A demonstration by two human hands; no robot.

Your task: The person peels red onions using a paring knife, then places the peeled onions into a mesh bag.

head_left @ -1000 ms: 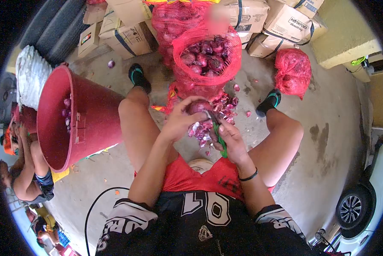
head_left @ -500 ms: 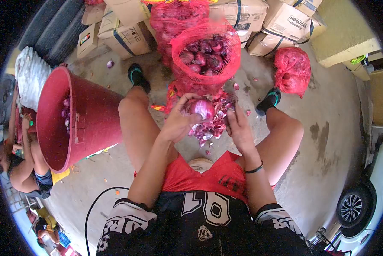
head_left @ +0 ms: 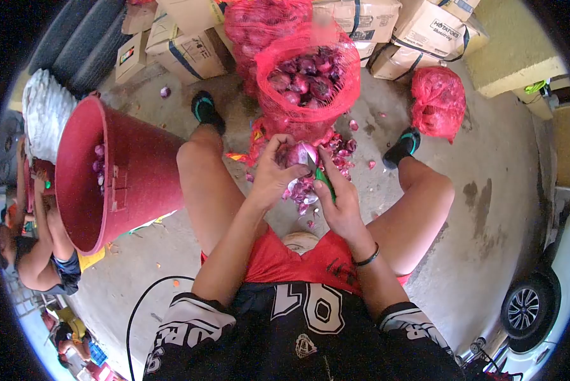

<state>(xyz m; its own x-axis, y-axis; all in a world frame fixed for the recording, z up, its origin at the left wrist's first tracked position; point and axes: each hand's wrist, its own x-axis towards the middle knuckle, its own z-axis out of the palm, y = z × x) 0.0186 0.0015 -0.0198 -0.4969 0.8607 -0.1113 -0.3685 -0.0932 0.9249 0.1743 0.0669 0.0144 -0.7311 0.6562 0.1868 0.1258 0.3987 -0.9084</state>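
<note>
You are cupping the onion [head_left: 299, 154] in your left hand [head_left: 273, 178], fingers wrapping it, above the peel pile [head_left: 310, 184] on the floor between your knees. Your right hand [head_left: 336, 203] is gripping the knife [head_left: 321, 178], fingers pressed together, its blade touching the onion. The slick skin could let the blade skid toward your left thumb.

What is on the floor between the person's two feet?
In the head view, an open red mesh sack full of red onions stands between the left foot and right foot, with a heap of onion peels at its base.
</note>
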